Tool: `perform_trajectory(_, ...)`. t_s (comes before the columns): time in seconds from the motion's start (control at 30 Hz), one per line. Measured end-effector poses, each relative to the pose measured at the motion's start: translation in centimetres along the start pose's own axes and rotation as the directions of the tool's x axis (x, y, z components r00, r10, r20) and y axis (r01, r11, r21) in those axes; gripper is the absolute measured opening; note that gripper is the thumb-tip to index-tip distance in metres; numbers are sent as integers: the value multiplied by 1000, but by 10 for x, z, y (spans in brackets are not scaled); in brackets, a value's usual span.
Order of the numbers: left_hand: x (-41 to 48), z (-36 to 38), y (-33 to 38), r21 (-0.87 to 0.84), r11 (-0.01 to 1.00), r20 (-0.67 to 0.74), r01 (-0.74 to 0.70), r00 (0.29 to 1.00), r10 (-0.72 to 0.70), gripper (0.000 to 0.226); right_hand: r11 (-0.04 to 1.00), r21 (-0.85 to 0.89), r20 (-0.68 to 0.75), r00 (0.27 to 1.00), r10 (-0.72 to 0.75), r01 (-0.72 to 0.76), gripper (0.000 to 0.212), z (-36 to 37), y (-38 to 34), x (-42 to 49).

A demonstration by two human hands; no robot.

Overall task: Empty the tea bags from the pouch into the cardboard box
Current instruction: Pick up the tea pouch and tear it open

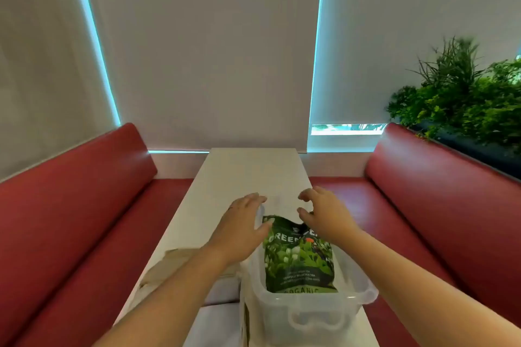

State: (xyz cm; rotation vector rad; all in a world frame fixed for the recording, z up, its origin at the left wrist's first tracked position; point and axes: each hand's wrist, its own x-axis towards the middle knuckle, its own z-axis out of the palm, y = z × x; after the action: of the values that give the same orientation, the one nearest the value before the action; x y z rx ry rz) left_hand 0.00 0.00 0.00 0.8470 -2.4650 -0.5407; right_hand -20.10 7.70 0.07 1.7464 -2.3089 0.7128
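White table [253, 172] between red benches [70, 205] | pouch [298, 262] in clear bin [310, 315] | left grip [242, 229], right grip [324, 214] spread, holding nothing

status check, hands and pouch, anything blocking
Both open, no grip: left hand, right hand. The pouch lies in the clear bin, beneath them. The cardboard box left of the bin, partly under the left forearm.

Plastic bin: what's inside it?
A green tea pouch lies inside the clear bin. Anything under the pouch is covered; the right hand hides its top corner.
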Motion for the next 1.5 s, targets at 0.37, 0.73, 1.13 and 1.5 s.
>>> perform_trajectory(0.37,-15,79,-14,-15,981,182,193,965,-187,80,989,-122,242,964,109,-81,47,95,48,16)
perform_trajectory(0.73,-20,90,-20,-84,967,155,241,962,-226,74,960,-278,307,944,121,-33,41,146,73,52)
perform_trajectory(1.13,-22,88,-19,-85,966,129,244,964,-232,74,976,-197,171,977,130,-96,23,126,64,74)
perform_trajectory(1.5,-22,80,-10,-397,871,79,291,956,-283,91,996,51,-180,981,-67,77,20,36,22,18)
